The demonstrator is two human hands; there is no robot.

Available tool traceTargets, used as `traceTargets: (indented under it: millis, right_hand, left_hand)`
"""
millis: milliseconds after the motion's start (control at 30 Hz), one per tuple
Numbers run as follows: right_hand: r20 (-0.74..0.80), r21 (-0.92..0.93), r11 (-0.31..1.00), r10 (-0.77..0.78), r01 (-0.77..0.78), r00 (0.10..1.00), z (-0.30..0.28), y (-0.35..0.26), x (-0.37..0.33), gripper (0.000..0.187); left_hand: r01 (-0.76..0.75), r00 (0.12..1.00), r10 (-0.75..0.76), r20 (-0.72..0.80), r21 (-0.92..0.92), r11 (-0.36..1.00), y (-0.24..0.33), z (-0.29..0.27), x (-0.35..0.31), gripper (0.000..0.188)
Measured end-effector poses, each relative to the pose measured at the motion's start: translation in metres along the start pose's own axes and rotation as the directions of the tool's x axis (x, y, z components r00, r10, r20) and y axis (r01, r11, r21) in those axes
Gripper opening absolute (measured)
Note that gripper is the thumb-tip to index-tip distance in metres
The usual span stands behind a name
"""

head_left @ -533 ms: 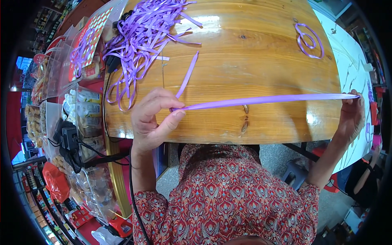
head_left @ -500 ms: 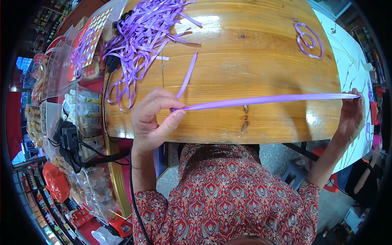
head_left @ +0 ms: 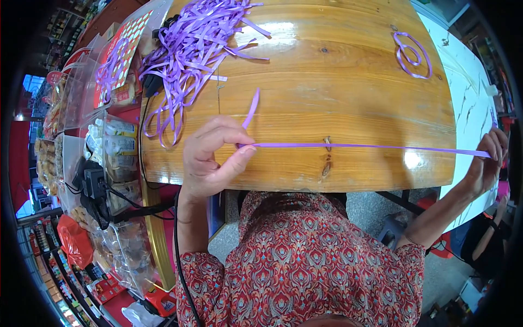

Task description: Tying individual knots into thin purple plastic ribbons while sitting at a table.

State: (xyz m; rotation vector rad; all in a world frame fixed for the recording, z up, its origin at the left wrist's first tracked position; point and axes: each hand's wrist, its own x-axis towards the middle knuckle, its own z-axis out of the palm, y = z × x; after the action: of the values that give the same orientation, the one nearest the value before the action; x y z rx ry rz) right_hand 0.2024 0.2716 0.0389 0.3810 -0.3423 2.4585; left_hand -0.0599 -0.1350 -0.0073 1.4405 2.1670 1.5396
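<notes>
A long purple ribbon [head_left: 338,145] is stretched nearly straight above the near part of the wooden table. My left hand [head_left: 218,155] pinches it between thumb and index finger, and a short free tail sticks up beyond the fingers. At the far right, past the table's edge, my right hand [head_left: 486,161] grips the other stretch of ribbon with curled fingers. Between the hands the ribbon looks thin, turned mostly edge-on. A big tangled pile of purple ribbons [head_left: 199,46] lies at the table's back left.
A loosely coiled purple ribbon [head_left: 412,54] rests on the wooden table [head_left: 338,92] at back right. A white marble-patterned surface [head_left: 463,71] adjoins on the right. Clear bins of packaged goods [head_left: 120,144] and a black adapter with cables [head_left: 92,182] stand left. Another person [head_left: 487,234] is at far right.
My right hand has moved farther right and slightly down, drawing the ribbon out longer. The tail beyond my left fingers has become shorter. The left hand has shifted slightly right.
</notes>
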Motion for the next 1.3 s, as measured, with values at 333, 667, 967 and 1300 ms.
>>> traceTargets:
  millis: [333, 667, 967, 1300]
  right_hand:
    - [-0.09, -0.005, 0.995, -0.102, 0.102, 0.991, -0.023, -0.088, -0.005, 0.018]
    - [-0.066, 0.028, 0.989, -0.141, 0.143, 0.988, -0.035, -0.083, 0.004, 0.015]
    - [-0.188, -0.329, 0.939, -0.17, 0.101, 0.967, -0.071, -0.025, 0.01, 0.013]
    - [-0.173, -0.955, 0.276, -0.238, -0.104, 0.956, -0.045, 0.144, -0.003, 0.026]
  left_hand:
    - [0.184, 0.97, -0.197, -0.139, -0.103, 0.978, -0.029, -0.027, -0.029, 0.01]
    - [0.231, 0.863, -0.408, -0.296, -0.488, 0.842, -0.042, -0.031, -0.051, 0.009]
    - [-0.373, 0.776, -0.584, -0.238, -0.92, -0.12, -0.06, -0.01, -0.024, 0.023]
    - [0.102, 0.752, -0.654, -0.088, -0.964, 0.247, 0.004, 0.044, -0.001, 0.028]
